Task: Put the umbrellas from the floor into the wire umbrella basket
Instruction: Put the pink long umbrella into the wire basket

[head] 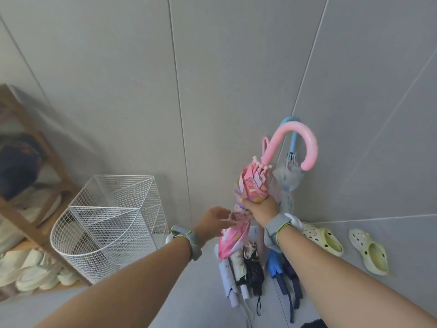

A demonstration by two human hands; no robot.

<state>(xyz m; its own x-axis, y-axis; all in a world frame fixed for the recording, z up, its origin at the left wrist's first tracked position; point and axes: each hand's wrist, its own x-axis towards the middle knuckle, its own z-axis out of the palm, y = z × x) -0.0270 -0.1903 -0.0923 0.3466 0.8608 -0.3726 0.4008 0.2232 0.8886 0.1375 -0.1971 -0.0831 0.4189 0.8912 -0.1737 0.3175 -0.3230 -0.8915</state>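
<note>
Right hand [260, 204] grips pink umbrella [254, 185] handle-up, left hand [212, 222] pinches its canopy lower down, both right of wire basket [104, 223].

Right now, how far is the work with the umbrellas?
Done: nothing yet; the wire basket shows no umbrella. In hand: the right hand grips the pink umbrella, left hand at its fabric. Left: the folded umbrellas on the floor and the blue-handled umbrella against the wall.

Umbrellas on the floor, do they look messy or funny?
The small folded umbrellas lie in a jumbled heap on the grey floor, straps trailing, beside the white wire basket. The pink crook-handled umbrella in the right hand has loose fabric.
</note>
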